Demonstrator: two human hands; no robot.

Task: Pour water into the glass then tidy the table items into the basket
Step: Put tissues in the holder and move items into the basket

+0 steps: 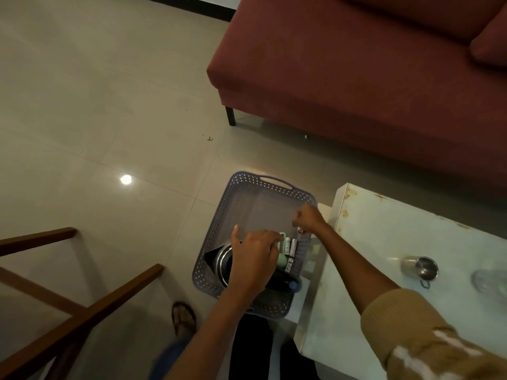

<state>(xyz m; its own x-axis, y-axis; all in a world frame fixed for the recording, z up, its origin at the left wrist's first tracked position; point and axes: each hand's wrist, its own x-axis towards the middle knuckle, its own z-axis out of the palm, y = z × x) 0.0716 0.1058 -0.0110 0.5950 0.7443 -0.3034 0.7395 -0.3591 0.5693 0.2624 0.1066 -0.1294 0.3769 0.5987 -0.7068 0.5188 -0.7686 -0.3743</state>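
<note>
A grey-blue perforated basket (270,185) sits on the floor beside the white table (384,223). In its near half lie a steel and black kettle (219,260), several white batteries (290,246), a mint-green item (282,260) and a dark bottle with a blue cap (293,285). My left hand (255,259) hovers over the kettle, thumb spread wide, fingertips touching the green item. My right hand (308,216) is curled closed above the basket's right rim, just over a small pale object (301,230). On the table stand a steel cup (421,267) and a clear glass (489,278).
A red sofa (356,78) fills the upper right, with one dark leg (230,115) on the tiled floor. Brown wooden chair rails (82,311) cross the lower left. My sandalled foot (183,319) rests near the basket's front corner.
</note>
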